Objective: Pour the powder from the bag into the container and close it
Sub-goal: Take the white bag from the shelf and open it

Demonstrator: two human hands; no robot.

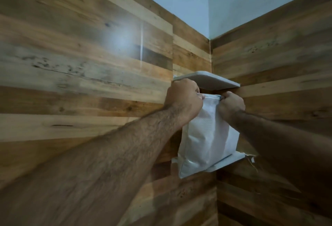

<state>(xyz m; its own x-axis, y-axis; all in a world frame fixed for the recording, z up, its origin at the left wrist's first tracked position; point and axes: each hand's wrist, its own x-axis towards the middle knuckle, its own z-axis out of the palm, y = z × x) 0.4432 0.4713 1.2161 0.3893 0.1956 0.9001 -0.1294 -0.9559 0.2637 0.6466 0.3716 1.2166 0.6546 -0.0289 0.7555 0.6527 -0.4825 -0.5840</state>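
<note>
The white bag stands on the lower shelf in the corner of the wooden wall. Its bottom sits at the front edge of that shelf and hangs a little over it. Another white shelf is just above the top of the bag.

Both hands are up at the top edge of the bag. The left hand has its grip pressed tight on the left top corner. The right hand has its grip pressed tight on the right top corner. Each one is pinching the bag — not spread at all.

I think this is the very first step. The person is either taking the bag off the shelf or pulling its top open. I cannot tell which. No powder is coming out, and I see no container anywhere in this view.

The next move needs care — the bag looks full and soft, so it could slump or tip off the edge. It should stay upright, with its top held tight, until it is over the container.
</note>
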